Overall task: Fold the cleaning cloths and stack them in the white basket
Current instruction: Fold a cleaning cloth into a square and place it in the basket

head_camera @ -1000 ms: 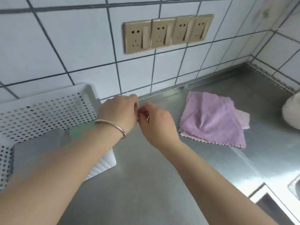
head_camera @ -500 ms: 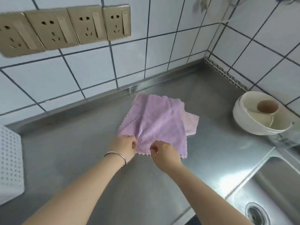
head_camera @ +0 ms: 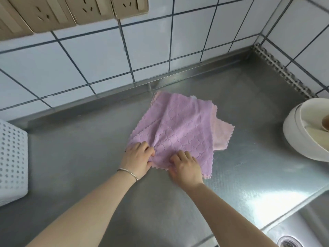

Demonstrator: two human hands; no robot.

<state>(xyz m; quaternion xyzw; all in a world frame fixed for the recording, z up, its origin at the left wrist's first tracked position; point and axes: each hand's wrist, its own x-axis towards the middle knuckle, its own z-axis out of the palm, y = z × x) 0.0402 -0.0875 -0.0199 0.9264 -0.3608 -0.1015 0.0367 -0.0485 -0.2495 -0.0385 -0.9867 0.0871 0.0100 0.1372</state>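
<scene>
Lilac cloth (head_camera: 178, 132) is pinched at its near edge by both hands, left hand (head_camera: 138, 160) and right hand (head_camera: 186, 167) (likely to lift it off the pink cloth (head_camera: 221, 135) for folding)

Open steel counter (head_camera: 85, 157) is left between the white basket (head_camera: 12, 163) at the left edge and the cloths (head_camera: 178, 129), while passage to the right is limited by a white bowl (head_camera: 302, 139) and the sink (head_camera: 302, 229).

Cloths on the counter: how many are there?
2: a purple cloth on top, gripped by both hands, and a pink cloth peeking out beneath it. More may be hidden underneath.
</scene>
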